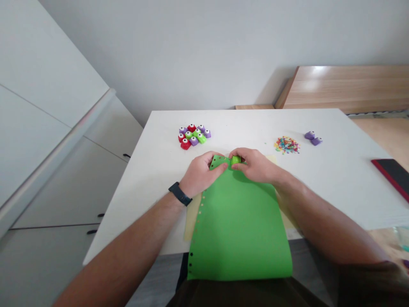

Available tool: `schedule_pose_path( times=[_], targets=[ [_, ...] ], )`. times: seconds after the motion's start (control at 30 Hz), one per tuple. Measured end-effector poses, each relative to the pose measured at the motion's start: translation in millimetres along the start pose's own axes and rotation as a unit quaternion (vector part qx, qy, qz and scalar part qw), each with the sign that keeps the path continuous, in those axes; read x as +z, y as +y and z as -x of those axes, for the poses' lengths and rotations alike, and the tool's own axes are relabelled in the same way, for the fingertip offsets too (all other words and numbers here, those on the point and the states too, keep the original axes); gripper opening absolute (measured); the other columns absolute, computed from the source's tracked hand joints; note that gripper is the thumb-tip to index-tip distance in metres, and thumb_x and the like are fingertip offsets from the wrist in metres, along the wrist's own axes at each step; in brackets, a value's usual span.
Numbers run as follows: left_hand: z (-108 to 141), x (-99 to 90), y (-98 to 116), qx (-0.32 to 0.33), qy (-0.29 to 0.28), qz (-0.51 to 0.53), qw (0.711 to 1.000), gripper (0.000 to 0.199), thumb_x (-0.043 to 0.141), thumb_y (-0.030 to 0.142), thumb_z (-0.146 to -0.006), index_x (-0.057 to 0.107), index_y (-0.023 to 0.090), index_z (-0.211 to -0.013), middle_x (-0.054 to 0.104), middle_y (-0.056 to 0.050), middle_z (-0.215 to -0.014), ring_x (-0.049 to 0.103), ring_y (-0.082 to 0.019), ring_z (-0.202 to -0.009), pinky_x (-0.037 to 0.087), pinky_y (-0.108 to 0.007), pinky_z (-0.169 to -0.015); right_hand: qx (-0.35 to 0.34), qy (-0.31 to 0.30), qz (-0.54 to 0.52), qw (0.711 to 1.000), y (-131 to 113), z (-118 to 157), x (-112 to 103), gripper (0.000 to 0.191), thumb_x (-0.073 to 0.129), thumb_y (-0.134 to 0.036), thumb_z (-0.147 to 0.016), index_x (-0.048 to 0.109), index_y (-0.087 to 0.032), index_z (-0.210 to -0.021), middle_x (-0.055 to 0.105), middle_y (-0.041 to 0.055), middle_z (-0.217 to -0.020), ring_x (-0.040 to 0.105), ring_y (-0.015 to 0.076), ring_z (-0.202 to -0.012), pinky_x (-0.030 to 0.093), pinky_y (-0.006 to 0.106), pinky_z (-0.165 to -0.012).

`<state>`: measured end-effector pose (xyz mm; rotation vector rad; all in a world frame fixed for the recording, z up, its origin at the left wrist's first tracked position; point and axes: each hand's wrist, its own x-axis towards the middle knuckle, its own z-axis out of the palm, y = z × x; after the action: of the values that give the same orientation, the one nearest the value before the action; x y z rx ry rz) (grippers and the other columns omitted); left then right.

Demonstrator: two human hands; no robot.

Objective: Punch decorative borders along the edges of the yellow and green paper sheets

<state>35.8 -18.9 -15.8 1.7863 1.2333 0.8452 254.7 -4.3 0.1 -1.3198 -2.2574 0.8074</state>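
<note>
A sheet of green paper [241,226] lies over the front of the table and hangs past its edge. Small punched holes run down its left side and along part of its far edge. My left hand [201,172] is closed on the far left corner of the sheet, thumb on top. Between the fingers of my right hand [254,164] is a small light-green craft punch [235,160], set at the sheet's far edge. Whether the paper sits inside its slot is hidden. Pale yellow paper [192,215] shows beneath the green sheet.
Several red, purple and green craft punches [193,135] stand grouped at the back left of the white table [153,157]. Colourful paper bits [287,145] are piled at the right, near two purple punches [313,138]. A dark, red-edged object [393,175] lies at the right edge.
</note>
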Motion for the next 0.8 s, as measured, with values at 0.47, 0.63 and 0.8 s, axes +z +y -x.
schedule_pose_path(
  times=[0.47,0.63,0.8],
  targets=[
    [-2,3.9,5,0.024,0.04,-0.015,0.999,0.083,0.087,0.057,-0.066,0.056,0.022,-0.135,0.069,-0.009,-0.129,0.066,-0.027,-0.116,0.048,-0.04,-0.103,-0.053,0.005,-0.007,0.999,-12,6,0,0.029,0.058,-0.012,-0.081,0.066,-0.018,-0.109,0.071,0.0048,-0.101,0.062,0.0178,-0.089,0.043,0.028,-0.081],
    [-3,3.6,6,0.029,-0.003,-0.022,0.999,0.059,0.084,0.058,-0.07,0.071,0.023,-0.116,0.076,-0.005,-0.112,0.068,-0.026,-0.108,0.05,-0.038,-0.099,-0.047,-0.006,-0.014,0.999,-18,7,0,0.029,0.058,-0.013,-0.082,0.067,-0.017,-0.11,0.071,0.0061,-0.102,0.061,0.0178,-0.088,0.044,0.028,-0.08],
    [-4,3.7,6,0.021,0.001,-0.025,0.999,0.054,0.084,0.058,-0.069,0.074,0.022,-0.106,0.077,-0.004,-0.108,0.069,-0.026,-0.104,0.049,-0.039,-0.098,-0.053,-0.011,0.005,0.999,-19,7,0,0.03,0.058,-0.012,-0.081,0.067,-0.016,-0.109,0.07,0.0066,-0.099,0.06,0.0185,-0.087,0.043,0.028,-0.079]
  ],
)
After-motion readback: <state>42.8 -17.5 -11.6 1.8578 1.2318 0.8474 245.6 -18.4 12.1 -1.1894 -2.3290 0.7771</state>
